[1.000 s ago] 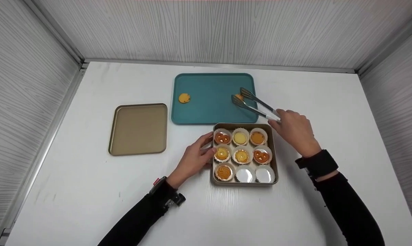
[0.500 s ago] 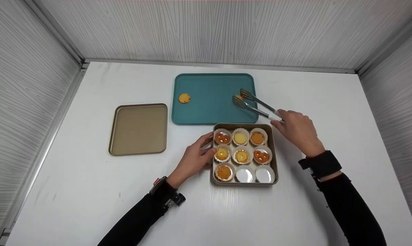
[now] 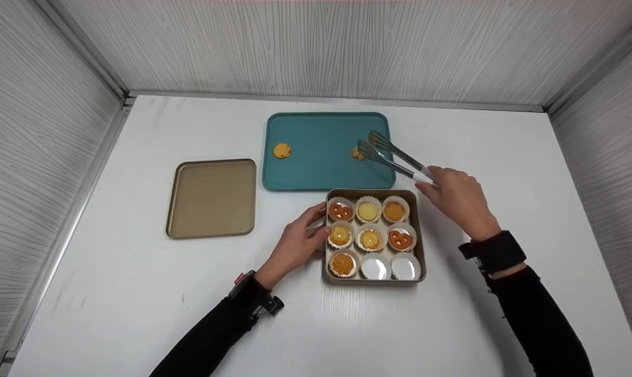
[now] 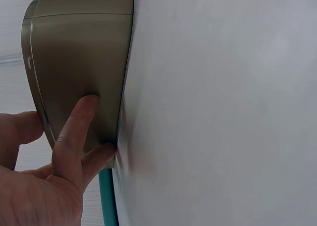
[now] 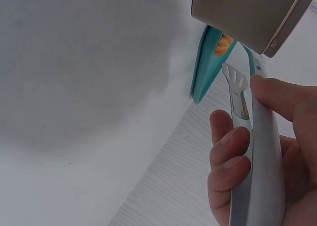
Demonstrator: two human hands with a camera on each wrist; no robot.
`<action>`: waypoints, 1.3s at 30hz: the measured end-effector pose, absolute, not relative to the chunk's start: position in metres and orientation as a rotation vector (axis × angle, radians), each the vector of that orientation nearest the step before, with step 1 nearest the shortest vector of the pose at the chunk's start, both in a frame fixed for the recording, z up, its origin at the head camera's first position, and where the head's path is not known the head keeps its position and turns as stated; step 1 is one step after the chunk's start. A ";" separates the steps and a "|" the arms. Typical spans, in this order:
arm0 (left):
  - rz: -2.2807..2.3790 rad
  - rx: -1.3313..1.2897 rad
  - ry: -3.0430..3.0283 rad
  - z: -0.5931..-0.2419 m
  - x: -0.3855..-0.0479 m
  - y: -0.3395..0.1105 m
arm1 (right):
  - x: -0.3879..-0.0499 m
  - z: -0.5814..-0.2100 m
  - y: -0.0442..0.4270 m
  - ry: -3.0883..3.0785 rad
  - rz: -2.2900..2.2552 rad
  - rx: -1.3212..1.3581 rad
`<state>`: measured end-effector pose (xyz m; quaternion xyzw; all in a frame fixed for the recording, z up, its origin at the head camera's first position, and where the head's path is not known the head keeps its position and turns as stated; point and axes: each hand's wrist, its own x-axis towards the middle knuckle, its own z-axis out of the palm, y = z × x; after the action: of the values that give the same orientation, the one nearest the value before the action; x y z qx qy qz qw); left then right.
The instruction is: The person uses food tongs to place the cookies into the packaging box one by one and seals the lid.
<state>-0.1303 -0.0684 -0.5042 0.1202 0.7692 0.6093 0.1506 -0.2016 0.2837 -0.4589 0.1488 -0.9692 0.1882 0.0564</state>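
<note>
In the head view, my left hand (image 3: 295, 243) grips the left wall of a square gold tin (image 3: 421, 262), thumb at the rim and fingers against the outer side. Paper cups fill the tin; most hold small cookies, among them a pretzel (image 3: 340, 211) and a swirl cookie (image 3: 343, 264). Two cups in the front row, including the front right cup (image 3: 406, 267), hold no cookie. My right hand (image 3: 458, 201) holds tongs (image 3: 399, 161) with their tips apart over the right of a teal tray (image 3: 321, 178). A small cookie (image 3: 357, 153) lies beside the left tip, partly covered.
A round cookie (image 3: 281, 151) lies on the tray's left part. A flat gold lid or shallow pan (image 3: 213, 199) is on the white table (image 3: 137, 293), left of the tin. Grey panels (image 3: 326, 47) wall in the back and sides.
The small cookie was between the tong tips; now it lies slightly left, outside them. The tong tips have shifted up in the view. My left hand and the tin stay put.
</note>
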 end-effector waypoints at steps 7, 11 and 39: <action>1.751 0.338 2.204 -0.504 -0.130 -0.068 | -0.204 -0.457 0.272 -3.001 0.573 0.396; 1.740 0.346 2.218 -0.504 -0.130 -0.069 | -0.207 -0.455 0.265 -3.051 0.517 0.386; 1.757 0.323 2.190 -0.503 -0.130 -0.068 | -0.214 -0.474 0.291 -2.845 0.568 0.590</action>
<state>-0.1297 -0.0681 -0.5025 0.1128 0.7653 0.6140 0.1571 -0.2135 0.2912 -0.4744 0.1984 -0.9571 0.1909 0.0905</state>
